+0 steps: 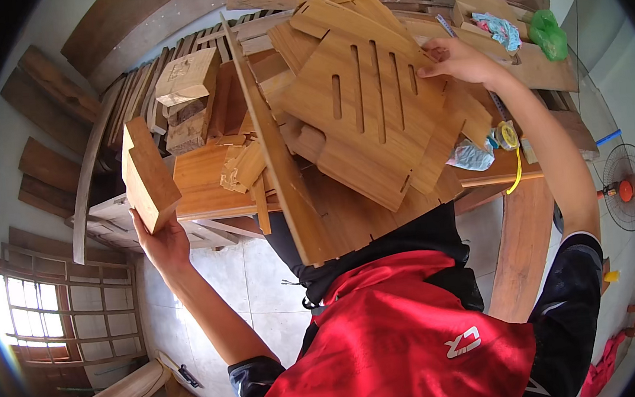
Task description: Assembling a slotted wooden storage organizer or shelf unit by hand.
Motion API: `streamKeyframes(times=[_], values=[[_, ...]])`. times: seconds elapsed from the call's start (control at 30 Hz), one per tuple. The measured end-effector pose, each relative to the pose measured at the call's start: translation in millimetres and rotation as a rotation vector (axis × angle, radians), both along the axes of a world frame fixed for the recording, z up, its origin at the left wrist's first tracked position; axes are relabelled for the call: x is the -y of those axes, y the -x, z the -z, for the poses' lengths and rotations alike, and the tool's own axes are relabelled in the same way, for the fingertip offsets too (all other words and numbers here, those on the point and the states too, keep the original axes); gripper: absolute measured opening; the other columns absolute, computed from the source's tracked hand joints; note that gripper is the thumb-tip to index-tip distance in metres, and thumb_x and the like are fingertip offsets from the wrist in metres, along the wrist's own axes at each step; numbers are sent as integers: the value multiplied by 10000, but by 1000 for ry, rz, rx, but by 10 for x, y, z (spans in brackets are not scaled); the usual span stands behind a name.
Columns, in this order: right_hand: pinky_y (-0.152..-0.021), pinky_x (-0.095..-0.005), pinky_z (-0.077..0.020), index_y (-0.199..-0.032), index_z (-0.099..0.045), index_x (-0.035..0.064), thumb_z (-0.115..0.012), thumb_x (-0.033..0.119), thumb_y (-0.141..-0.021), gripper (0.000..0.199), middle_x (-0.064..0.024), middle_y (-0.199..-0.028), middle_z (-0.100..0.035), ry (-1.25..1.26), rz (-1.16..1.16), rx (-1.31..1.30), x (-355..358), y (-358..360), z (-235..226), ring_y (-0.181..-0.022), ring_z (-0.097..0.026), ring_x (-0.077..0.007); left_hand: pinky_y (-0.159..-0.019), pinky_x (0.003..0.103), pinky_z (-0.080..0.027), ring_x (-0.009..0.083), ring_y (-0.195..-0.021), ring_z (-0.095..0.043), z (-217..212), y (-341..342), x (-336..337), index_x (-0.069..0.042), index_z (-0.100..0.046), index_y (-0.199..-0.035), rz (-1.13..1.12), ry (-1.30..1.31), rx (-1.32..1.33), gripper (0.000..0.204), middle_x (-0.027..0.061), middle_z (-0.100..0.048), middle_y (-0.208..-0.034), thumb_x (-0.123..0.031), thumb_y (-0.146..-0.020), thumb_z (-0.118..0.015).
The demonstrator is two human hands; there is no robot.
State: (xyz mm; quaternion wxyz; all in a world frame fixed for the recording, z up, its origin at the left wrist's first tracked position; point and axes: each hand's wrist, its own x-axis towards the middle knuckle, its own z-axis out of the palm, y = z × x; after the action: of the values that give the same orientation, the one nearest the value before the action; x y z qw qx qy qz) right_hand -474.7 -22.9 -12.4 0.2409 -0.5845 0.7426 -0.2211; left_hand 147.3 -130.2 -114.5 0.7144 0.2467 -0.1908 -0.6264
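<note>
The left hand [164, 244] clasped a notched brown wooden block [151, 182] while the right hand [463, 61] touched a flat tan wooden panel [369, 120] (grip unclear), already slotted but seemingly unjoined.

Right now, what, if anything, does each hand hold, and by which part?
Left hand: a wooden block, by its lower end. Right hand: touches the slotted board at its right edge; gripping unclear.

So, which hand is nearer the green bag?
Right. The right hand, touching the slotted board, is left of the green bag; the left hand, holding a wooden block, is farther left.
</note>
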Motion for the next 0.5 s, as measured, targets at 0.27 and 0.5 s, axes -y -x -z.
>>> streamKeyframes(times=[0.27, 0.5], values=[[-947, -378, -491, -1510, -518, 115, -718, 375, -939, 658, -206, -1412, -572, 246, -57, -188, -153, -424, 253, -1106, -627, -296, -955, 406, -595, 291, -1151, -638, -128, 147, -68, -3, -580, -1325, 81, 7, -39, 429, 173, -638, -1279, -306, -1029, -653], [-1017, -453, -487, -1474, -582, 193, -573, 372, -1035, 475, -163, -1397, -535, 492, -76, -694, -76, -547, 628, -1158, -587, -380, -973, 405, -577, 286, -1162, -624, -313, 158, -132, -5, -542, -1371, 7, 25, 38, 476, 171, -607, -1312, -327, -1035, -644]])
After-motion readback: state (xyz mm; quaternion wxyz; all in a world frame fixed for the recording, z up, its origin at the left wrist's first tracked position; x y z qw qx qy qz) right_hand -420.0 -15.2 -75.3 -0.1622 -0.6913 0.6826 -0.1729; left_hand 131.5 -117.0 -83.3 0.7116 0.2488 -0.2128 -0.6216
